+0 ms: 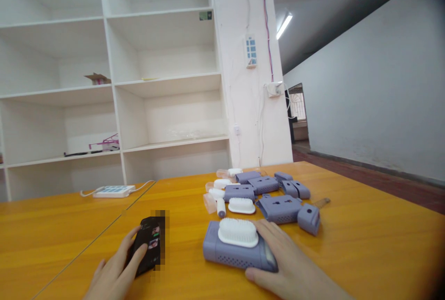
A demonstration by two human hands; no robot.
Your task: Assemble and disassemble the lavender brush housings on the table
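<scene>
Two hands are engaged: the left hand (116,265) has its grip around a black smartphone (151,248), thumb over the screen, while the grip of the right hand (283,256) holds the right end of a purple perforated case (227,256) on the desk (184,263), a white bristle brush (238,232) on top. Caution — whether the brush is fastened cannot be told; if loose, it could slide off when the case tilts, and a forward push could displace the second brush (241,205) beyond.

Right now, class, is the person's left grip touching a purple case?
No, the left grip holds the black phone, while the right grip is on the nearest purple case.
</scene>
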